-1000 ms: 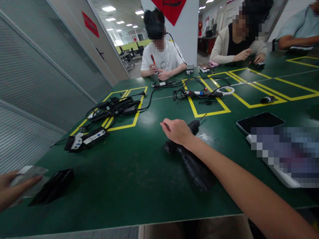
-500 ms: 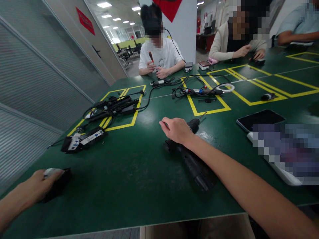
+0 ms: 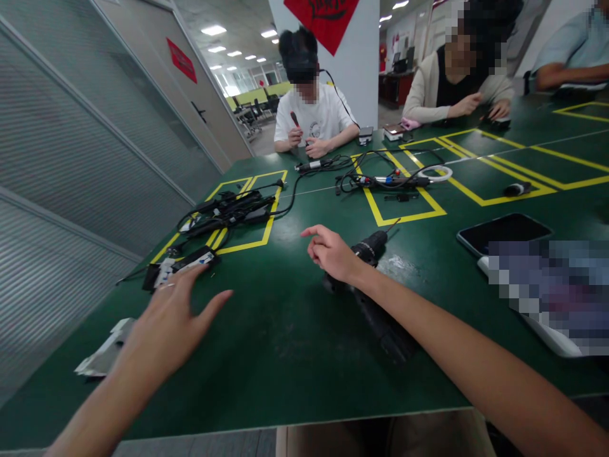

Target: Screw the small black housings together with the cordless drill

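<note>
My left hand (image 3: pixel 171 320) hovers over the left part of the table with fingers spread and holds nothing. Just past its fingertips lies a black case with white labels (image 3: pixel 159 276), partly hidden by the hand. Left of the wrist a crumpled clear plastic bag (image 3: pixel 105 354) rests on the table. My right hand (image 3: pixel 329 254) has its index finger stretched out and the others loosely bent, with nothing visible in it. Under that wrist a black cordless drill (image 3: pixel 372 246) lies on its side, its thin bit aimed away to the right; my forearm covers part of its body.
Bundled black cables (image 3: pixel 228 212) lie far left, with more cables and a white ring (image 3: pixel 435 173) farther back. A phone (image 3: pixel 504 233) and a white-edged item with a blurred surface (image 3: pixel 556 298) sit right. A person opposite (image 3: pixel 311 117) holds a screwdriver (image 3: pixel 295 120).
My left hand put the plastic bag down by the dark object at the left, let go and moved right and forward, fingers spread. My right hand's index finger has straightened.
</note>
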Demonstrator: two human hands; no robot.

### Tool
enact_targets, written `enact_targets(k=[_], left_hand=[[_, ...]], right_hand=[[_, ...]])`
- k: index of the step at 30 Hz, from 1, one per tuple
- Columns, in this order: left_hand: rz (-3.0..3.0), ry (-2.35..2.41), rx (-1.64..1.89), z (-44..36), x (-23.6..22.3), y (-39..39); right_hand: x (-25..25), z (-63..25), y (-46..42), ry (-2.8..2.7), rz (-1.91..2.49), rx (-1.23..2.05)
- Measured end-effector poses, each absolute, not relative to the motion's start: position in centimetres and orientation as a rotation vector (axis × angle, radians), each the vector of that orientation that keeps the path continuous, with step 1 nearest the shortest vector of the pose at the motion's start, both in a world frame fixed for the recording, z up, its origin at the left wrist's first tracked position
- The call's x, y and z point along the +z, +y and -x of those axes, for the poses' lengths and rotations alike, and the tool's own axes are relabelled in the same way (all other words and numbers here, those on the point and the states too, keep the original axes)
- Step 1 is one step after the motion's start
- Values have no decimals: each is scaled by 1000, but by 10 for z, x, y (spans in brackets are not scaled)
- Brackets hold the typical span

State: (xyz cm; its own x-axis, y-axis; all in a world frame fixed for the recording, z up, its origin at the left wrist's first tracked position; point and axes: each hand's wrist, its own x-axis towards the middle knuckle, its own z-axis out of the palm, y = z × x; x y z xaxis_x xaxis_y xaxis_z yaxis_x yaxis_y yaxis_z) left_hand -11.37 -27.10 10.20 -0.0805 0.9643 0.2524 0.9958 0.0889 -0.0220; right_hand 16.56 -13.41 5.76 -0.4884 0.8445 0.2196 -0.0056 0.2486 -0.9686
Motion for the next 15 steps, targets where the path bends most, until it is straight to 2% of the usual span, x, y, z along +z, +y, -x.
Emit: enact_targets(k=[3,6,9,15], left_hand=[[2349,-1735,-515,28,105,-245],[2542,-1567,-613,-17,95,-217],[2650,-1491,-686,-31,83,-195],[2740,-1678,-702,-30,86,-188]], right_hand=[[54,-157,-136,-1481,673,1747],[48,-156,-132,-1240,502,1937],[45,-157,-127,-1059,423,2019],[46,-161,-125,-939,468,2132]])
